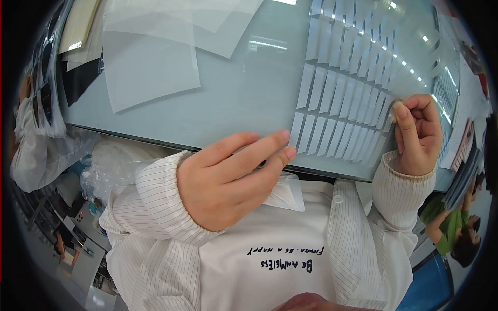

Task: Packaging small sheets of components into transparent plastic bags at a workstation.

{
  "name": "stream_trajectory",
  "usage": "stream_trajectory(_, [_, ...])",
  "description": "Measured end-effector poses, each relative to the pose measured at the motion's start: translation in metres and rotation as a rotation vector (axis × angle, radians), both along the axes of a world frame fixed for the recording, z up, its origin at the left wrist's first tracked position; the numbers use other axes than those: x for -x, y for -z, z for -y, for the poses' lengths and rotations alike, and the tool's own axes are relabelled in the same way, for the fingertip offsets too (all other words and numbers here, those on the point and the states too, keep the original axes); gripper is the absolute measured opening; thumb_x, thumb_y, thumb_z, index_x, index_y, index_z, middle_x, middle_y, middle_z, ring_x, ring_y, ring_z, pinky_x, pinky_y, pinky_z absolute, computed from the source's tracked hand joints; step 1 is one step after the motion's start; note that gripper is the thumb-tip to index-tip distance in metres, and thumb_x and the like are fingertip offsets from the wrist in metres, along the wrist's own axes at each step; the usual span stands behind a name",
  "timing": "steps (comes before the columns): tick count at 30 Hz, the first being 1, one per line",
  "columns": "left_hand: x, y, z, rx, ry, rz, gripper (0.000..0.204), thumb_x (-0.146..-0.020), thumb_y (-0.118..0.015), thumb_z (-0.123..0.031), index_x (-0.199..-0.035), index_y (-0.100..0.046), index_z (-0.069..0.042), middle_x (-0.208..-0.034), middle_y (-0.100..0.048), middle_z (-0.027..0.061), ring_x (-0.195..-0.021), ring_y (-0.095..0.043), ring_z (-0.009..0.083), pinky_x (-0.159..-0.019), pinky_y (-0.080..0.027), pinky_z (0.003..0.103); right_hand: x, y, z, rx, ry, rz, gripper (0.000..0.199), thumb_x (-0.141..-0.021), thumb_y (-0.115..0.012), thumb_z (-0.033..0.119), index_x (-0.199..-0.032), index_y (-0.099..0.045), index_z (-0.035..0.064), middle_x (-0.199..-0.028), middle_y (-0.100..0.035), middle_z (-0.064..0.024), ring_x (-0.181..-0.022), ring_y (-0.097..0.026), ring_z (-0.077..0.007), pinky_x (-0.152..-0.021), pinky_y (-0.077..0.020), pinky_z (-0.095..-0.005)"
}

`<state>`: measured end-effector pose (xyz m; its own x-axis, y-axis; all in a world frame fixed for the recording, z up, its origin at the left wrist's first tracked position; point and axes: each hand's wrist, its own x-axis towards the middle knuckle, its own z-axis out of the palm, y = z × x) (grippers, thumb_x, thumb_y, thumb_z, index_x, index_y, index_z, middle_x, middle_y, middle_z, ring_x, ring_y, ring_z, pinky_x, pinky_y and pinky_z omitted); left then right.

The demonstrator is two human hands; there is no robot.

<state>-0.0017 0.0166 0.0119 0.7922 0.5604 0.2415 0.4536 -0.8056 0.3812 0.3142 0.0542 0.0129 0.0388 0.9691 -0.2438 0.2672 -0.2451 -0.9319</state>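
Note:
Several rows of narrow whitish strips (340,93) lie side by side on the glass tabletop (249,98). My left hand (233,176) hovers over the table's near edge with its fingers stretched out and nothing in them. Its fingertips are close to the left end of the nearest row. At the right end of the rows, my right hand (417,135) is closed, thumb and index finger pressed together. Something small and pale shows at those fingertips, but I cannot make out what it is.
Large translucent sheets (150,70) overlap at the far left, beside a yellowish stack (79,26). Clear plastic bags (106,173) hang below the table edge at left. A person in green (446,228) is off to the right, and a white sleeve (31,145) shows at the left.

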Motion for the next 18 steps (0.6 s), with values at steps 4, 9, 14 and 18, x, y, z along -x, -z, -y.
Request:
stream_trajectory(4, [-0.004,0.008,0.001,0.029,0.003,0.086,0.011,-0.074,-0.071,-0.003,-0.085,-0.070,0.000,-0.116,-0.069,0.0105,-0.122,-0.063,0.0340,-0.094,-0.052,0.040,0.000,0.001,0.001,0.008,0.009,-0.020,0.015,-0.096,-0.068,0.008,-0.104,-0.058,0.0035,-0.082,-0.062,0.0009,-0.055,-0.038,0.0017,-0.049,-0.0253,-0.0153])
stream_trajectory(9, [-0.007,0.001,-0.001,0.076,-0.005,0.090,0.010,-0.075,-0.071,-0.002,-0.085,-0.071,0.000,-0.115,-0.068,0.0097,-0.122,-0.063,0.0333,-0.096,-0.051,0.041,-0.001,0.000,0.001,0.010,0.021,-0.011,0.015,-0.096,-0.068,0.007,-0.104,-0.057,0.0033,-0.081,-0.062,0.0005,-0.054,-0.038,0.0016,-0.048,-0.0251,-0.0154])
stream_trajectory(14, [-0.008,-0.009,-0.002,0.177,-0.033,0.044,0.010,-0.075,-0.070,-0.001,-0.085,-0.070,-0.001,-0.114,-0.068,0.0083,-0.122,-0.063,0.0322,-0.096,-0.051,0.042,0.004,-0.004,0.001,0.028,0.036,-0.012,0.015,-0.096,-0.068,0.008,-0.103,-0.057,0.0030,-0.079,-0.062,0.0003,-0.052,-0.038,0.0009,-0.048,-0.0253,-0.0157])
stream_trajectory(18, [-0.012,-0.007,0.001,0.191,-0.089,0.077,0.010,-0.076,-0.070,-0.001,-0.085,-0.070,0.000,-0.112,-0.067,0.0083,-0.121,-0.063,0.0325,-0.096,-0.051,0.042,0.004,-0.004,0.001,0.019,0.020,0.009,0.015,-0.096,-0.068,0.008,-0.103,-0.056,0.0029,-0.079,-0.062,0.0004,-0.052,-0.038,0.0008,-0.048,-0.0258,-0.0158])
